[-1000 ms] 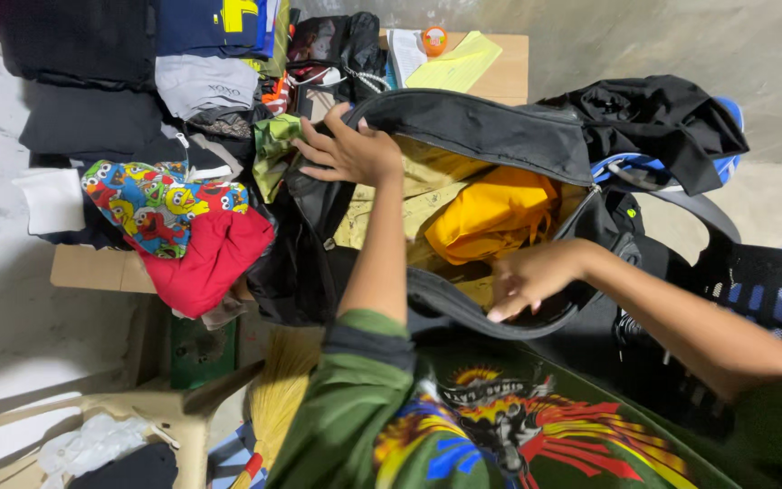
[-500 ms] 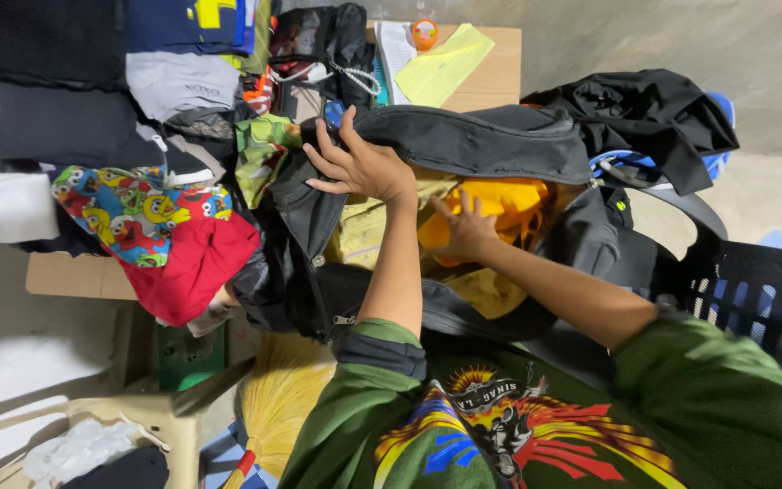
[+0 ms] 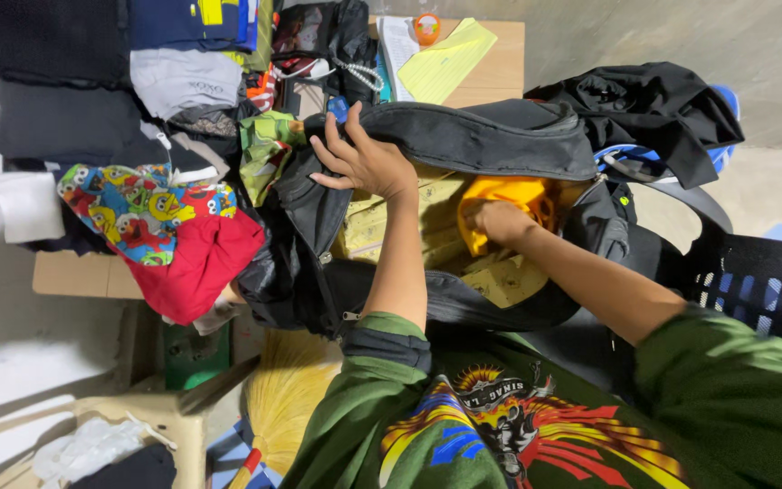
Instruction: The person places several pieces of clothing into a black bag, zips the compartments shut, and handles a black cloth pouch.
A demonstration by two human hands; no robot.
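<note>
- Your left hand [image 3: 364, 163] grips the upper rim of the open black fabric bag [image 3: 481, 136], fingers curled over it.
- Your right hand [image 3: 497, 220], inside the bag, closes on the yellow folded cloth [image 3: 509, 192].

The open black fabric bag [image 3: 463, 145] sits in the middle, with the folded yellow cloth garment [image 3: 509, 195] inside it. Stacked folded clothes [image 3: 128, 109] lie to its left (the crumpled black jacket [image 3: 649, 109] to its right), and the flat yellow paper sheet [image 3: 445, 59] lies behind.

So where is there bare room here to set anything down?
Only the wooden tabletop right of the yellow paper. The clothes stack is crowded; left hand and right hand fill the black bag.
</note>
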